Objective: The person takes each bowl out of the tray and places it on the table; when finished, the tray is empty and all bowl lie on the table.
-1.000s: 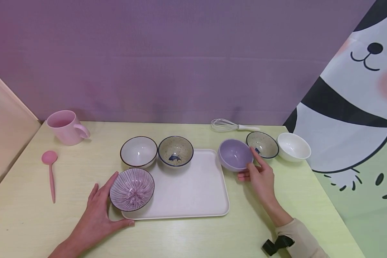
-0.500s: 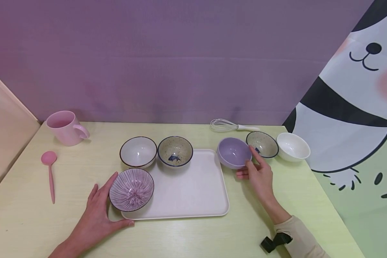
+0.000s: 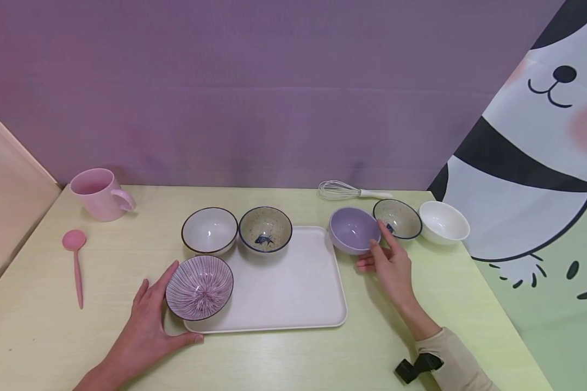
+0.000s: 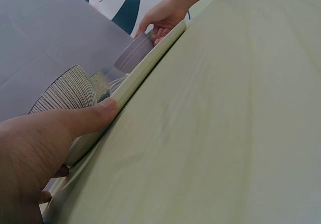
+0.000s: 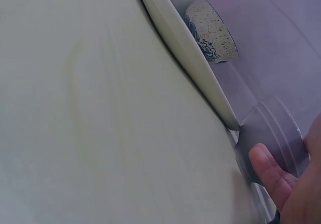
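The white rectangular tray (image 3: 293,293) lies on the table. At its front left corner my left hand (image 3: 144,326) holds on, the thumb along the front rim and the other fingers up the left side; in the left wrist view that thumb (image 4: 95,117) presses the rim. A purple-striped bowl (image 3: 199,288) sits on the tray beside those fingers. My right hand (image 3: 391,271) grips a plain purple bowl (image 3: 355,231) by its near right side, just past the tray's right edge. In the right wrist view a fingertip lies against the purple bowl's outer wall (image 5: 271,131).
Along the tray's back stand a dark-rimmed white bowl (image 3: 209,231) and a speckled fish bowl (image 3: 266,225). Right of the purple bowl are another speckled bowl (image 3: 403,214) and a white bowl (image 3: 444,222). Behind lies a whisk (image 3: 347,190); at left, a pink mug (image 3: 100,198) and spoon (image 3: 77,260).
My right hand and the purple bowl have shifted slightly back and to the left. My left hand, the tray and the other bowls stay in place.
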### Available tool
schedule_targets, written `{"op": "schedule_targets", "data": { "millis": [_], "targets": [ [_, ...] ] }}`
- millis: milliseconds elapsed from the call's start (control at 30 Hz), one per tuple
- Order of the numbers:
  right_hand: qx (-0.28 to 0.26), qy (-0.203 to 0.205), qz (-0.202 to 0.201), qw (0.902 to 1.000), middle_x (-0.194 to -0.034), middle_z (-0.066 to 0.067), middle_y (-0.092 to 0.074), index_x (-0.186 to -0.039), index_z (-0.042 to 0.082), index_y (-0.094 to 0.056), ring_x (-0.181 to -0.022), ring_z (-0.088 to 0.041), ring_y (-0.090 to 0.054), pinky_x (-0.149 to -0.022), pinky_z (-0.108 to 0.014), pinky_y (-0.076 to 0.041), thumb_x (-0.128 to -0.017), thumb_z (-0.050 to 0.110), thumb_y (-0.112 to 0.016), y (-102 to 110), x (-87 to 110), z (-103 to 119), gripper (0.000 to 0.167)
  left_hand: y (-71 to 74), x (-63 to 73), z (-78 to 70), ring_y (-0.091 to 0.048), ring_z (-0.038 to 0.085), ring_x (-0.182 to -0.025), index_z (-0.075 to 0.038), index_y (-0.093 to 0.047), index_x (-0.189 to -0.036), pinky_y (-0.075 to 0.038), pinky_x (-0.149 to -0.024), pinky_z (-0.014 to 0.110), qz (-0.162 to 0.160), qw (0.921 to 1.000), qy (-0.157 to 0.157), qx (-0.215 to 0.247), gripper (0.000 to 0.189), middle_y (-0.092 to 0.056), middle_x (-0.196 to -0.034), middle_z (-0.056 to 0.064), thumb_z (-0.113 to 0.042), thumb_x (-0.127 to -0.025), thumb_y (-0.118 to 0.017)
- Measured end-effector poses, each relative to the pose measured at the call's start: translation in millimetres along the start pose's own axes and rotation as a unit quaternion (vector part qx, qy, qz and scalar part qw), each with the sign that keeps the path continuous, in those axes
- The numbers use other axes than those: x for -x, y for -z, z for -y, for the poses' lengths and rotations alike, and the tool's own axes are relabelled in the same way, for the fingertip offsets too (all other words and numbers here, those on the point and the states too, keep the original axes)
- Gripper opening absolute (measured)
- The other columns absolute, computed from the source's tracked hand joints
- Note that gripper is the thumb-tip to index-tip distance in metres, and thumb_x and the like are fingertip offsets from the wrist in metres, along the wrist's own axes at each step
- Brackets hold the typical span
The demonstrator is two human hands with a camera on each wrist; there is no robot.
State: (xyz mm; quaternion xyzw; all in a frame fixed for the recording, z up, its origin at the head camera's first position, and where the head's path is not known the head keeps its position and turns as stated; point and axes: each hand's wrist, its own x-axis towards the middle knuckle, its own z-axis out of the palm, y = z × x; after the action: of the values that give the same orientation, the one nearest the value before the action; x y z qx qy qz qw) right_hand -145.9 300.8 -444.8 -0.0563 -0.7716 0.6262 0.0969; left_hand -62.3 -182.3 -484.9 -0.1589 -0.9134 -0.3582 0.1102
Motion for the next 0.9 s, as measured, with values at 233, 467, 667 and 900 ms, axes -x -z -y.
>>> {"op": "schedule_targets", "data": {
  "millis": [233,467,667,900],
  "targets": [
    [-0.012,0.016,0.026,0.9994,-0.088,-0.023,-0.080,-0.176,0.009,-0.027,-0.066,-0.014,-0.079,-0.067,-0.032,-0.070,-0.117,0.011,-0.055,0.1,-0.8,0.6,0.066,-0.4,-0.4,0.3,-0.049,0.049,-0.149,-0.016,-0.020,-0.178,0.002,-0.139,0.031,-0.006,1.0000,-0.005,-0.003,0.153,-0.049,-0.166,0.027,-0.040,-0.058,-0.112],
    [-0.006,0.019,0.031,0.9993,-0.091,-0.026,-0.079,-0.177,0.008,-0.024,-0.065,-0.014,-0.078,-0.065,-0.034,-0.070,-0.117,0.013,-0.055,-0.6,-0.4,0.2,0.067,-0.6,-0.5,0.6,-0.048,0.050,-0.149,-0.017,-0.020,-0.178,0.001,-0.139,0.031,-0.008,0.9999,-0.008,-0.002,0.152,-0.048,-0.167,0.027,-0.043,-0.059,-0.111],
    [0.015,0.013,0.025,0.9995,-0.087,-0.029,-0.076,-0.177,0.011,-0.026,-0.062,-0.014,-0.076,-0.061,-0.035,-0.070,-0.118,0.017,-0.056,-0.7,0.6,-0.7,0.067,-1.0,-0.6,0.1,-0.048,0.051,-0.149,-0.016,-0.020,-0.178,0.002,-0.139,0.031,-0.003,1.0000,-0.003,0.000,0.152,-0.048,-0.167,0.028,-0.043,-0.059,-0.111],
    [0.027,0.029,0.013,0.9991,-0.079,-0.023,-0.077,-0.175,0.012,-0.032,-0.059,-0.013,-0.074,-0.058,-0.032,-0.068,-0.117,0.017,-0.059,-1.2,1.9,1.6,0.064,-1.2,-0.6,0.1,-0.048,0.051,-0.149,-0.015,-0.019,-0.178,0.003,-0.139,0.031,-0.003,1.0000,-0.001,0.000,0.152,-0.049,-0.166,0.028,-0.043,-0.059,-0.111]
  ]
}}
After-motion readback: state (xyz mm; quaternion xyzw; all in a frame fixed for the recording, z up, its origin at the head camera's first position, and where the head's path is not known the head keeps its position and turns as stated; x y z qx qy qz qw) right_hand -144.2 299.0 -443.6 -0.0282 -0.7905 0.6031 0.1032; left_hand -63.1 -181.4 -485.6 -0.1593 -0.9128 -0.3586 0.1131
